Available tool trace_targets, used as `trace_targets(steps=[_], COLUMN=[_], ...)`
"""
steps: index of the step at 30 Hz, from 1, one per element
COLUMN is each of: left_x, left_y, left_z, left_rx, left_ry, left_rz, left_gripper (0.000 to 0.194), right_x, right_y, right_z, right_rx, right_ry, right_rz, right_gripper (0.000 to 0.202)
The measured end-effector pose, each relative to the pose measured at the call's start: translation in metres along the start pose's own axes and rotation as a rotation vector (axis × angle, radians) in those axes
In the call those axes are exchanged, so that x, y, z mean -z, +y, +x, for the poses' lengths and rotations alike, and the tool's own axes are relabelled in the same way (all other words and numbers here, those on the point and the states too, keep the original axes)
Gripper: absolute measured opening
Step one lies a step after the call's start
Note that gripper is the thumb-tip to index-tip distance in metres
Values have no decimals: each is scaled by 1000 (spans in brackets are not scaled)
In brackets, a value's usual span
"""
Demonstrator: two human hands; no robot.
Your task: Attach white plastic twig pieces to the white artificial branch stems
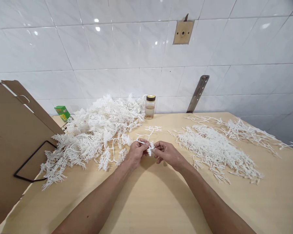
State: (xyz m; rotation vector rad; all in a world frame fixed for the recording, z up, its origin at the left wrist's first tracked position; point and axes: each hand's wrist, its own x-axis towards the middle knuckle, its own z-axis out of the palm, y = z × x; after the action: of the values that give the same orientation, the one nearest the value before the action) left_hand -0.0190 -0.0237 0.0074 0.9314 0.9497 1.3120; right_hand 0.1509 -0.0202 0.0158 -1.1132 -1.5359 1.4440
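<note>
Between my two hands, over the middle of the table, is a small white artificial branch (pixel 150 149) with fine leafy tips. My left hand (pixel 137 152) is closed on its stem, thumb and fingers pinched together. The fingers of my right hand (pixel 165 151) pinch the leafy part from the other side. A bare white forked stem (pixel 150 131) reaches away on the table just beyond my hands. To the left lies a large heap of fluffy white branches (pixel 97 130). On the right is a flatter pile of thinner white branches (pixel 215 149).
A jar with a dark lid (pixel 150 109) and a green box (pixel 62 113) stand near the tiled wall. At the left rises a cardboard panel (pixel 17 130) by a black wire frame (pixel 26 179). More bare white stems (pixel 249 131) lie at the far right. A metal bracket (pixel 198 94) leans against the wall.
</note>
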Motion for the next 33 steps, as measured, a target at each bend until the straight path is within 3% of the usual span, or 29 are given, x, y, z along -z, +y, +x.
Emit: trace_targets(steps=[6, 14, 21, 26, 29, 33], left_x=[-1, -4, -1, -2, -4, -5], left_y=[8, 7, -1, -3, 0, 5], left_z=[-2, -3, -1, -2, -3, -7], left_rx=[-110, -122, -173, -162, -98, 6], left_ry=[42, -28, 40, 39, 12, -51], left_rz=[120, 189, 342, 292, 166, 59], left_gripper=[39, 44, 33, 33, 39, 40], right_x=[8, 7, 1, 0, -4, -12], right_y=[-2, -13, -1, 3, 4, 10], right_z=[-1, -3, 1, 2, 3, 7], right_rx=[-40, 40, 4, -11, -7, 25], right_ry=[-86, -54, -86, -104, -47, 155], right_rz=[-24, 76, 56, 49, 48, 7], right_gripper=[34, 41, 40, 40, 40, 33])
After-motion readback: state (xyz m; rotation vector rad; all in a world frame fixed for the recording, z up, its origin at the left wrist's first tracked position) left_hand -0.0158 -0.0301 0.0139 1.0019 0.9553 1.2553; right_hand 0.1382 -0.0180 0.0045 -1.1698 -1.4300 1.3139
